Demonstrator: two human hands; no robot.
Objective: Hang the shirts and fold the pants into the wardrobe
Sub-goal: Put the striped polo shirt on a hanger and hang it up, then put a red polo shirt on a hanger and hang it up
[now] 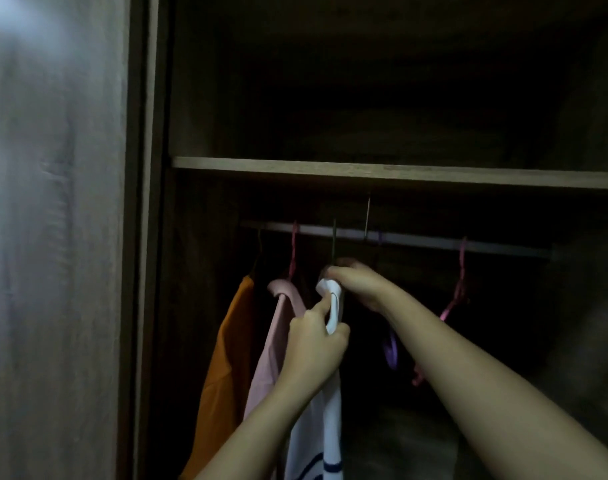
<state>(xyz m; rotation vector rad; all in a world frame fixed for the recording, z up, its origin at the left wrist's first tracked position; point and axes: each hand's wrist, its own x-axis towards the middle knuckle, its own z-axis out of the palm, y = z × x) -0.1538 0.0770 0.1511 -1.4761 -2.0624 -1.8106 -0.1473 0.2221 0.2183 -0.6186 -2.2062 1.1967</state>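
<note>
A white shirt with dark stripes [325,427] hangs from a dark hanger whose hook [333,240] reaches up to the wardrobe rail [417,239]. My left hand [314,344] pinches the shirt's collar from below. My right hand [356,284] grips the top of the hanger at the collar. To the left hang a pink shirt [273,355] on a pink hanger and an orange shirt [223,368]. No pants are in view.
Bare hangers hang on the rail to the right: a purple one [391,348] and a pink one [456,292]. A wooden shelf [399,174] runs just above the rail. The wardrobe door [53,237] stands at the left. The interior is dark.
</note>
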